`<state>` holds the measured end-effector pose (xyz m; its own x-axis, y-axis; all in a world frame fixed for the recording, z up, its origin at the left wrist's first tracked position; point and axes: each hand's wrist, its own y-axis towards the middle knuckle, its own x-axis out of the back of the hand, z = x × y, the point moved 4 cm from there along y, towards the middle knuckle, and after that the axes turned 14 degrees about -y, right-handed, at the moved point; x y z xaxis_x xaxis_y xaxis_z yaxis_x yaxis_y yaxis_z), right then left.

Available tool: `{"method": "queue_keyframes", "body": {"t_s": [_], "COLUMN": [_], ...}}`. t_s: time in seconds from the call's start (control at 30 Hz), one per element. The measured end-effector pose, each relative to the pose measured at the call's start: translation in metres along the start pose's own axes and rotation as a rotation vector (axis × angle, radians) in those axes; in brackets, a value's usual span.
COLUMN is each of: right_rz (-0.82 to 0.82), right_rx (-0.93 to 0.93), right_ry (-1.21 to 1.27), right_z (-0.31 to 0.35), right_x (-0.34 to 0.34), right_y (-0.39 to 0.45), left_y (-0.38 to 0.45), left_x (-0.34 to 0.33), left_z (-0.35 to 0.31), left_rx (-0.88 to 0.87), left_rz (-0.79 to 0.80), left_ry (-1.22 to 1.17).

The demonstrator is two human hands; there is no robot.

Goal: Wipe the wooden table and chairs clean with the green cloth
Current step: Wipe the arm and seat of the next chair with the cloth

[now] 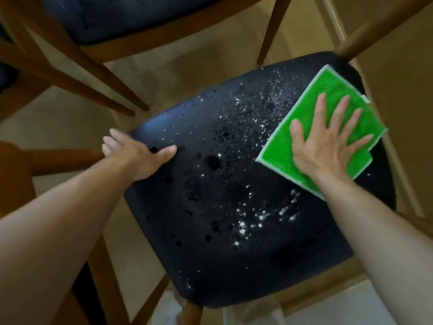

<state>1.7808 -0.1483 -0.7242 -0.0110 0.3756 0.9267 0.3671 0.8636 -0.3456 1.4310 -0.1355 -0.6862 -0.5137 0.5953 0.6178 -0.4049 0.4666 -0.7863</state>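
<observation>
At right of frame the right hand (328, 146) presses flat, fingers spread, on the limp green cloth (328, 109), best driven by palm pressure, while the left hand (138, 153) grips the wet seat (222, 195) edge.

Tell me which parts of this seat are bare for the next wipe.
Bare: the dark seat between the left hand and the green cloth, and its near half, all droplet-covered. Taken: the far right corner under the right hand.

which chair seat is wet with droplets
The near black seat under both hands, speckled with droplets and holding the green cloth; the far dark-blue seat shows none.
</observation>
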Motion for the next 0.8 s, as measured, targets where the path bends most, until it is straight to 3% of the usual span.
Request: {"method": "queue_keyframes", "body": {"t_s": [0.1,0.17,0.3,0.4,0.5,0.57,0.67,0.8], "right_rz": [-0.025,-0.063,-0.101,-0.12,-0.179,-0.193,-0.12,-0.081], "right_rx": [-0.2,-0.168,0.26,0.659,0.79,0.621,0.21,-0.111], "right_ry": [0.117,0.115,-0.044,-0.183,-0.196,-0.187,-0.064,0.043], "right_z": [0.017,0.049,0.128,0.15,0.124,0.095,0.063,0.084], "right_x": [0.012,0.016,0.005,-0.01,-0.006,0.003,0.023,0.04], "right_y": [0.023,0.014,-0.057,-0.102,-0.07,-0.026,0.038,0.072], "left_y": [0.008,0.014,0.024,0.024,0.021,0.018,0.017,0.018], "left_x": [-0.021,-0.027,-0.027,-0.029,-0.029,-0.027,-0.026,-0.026], "left_z": [0.02,0.024,0.026,0.027,0.025,0.024,0.022,0.022], "left_rx": [-0.066,-0.025,0.067,0.058,0.004,-0.019,-0.015,0.029], "left_rz": [0.112,0.16,0.168,0.156,0.176,0.199,0.243,0.292], "left_ry": [0.011,0.03,0.111,0.103,0.049,0.025,0.039,0.115]}}
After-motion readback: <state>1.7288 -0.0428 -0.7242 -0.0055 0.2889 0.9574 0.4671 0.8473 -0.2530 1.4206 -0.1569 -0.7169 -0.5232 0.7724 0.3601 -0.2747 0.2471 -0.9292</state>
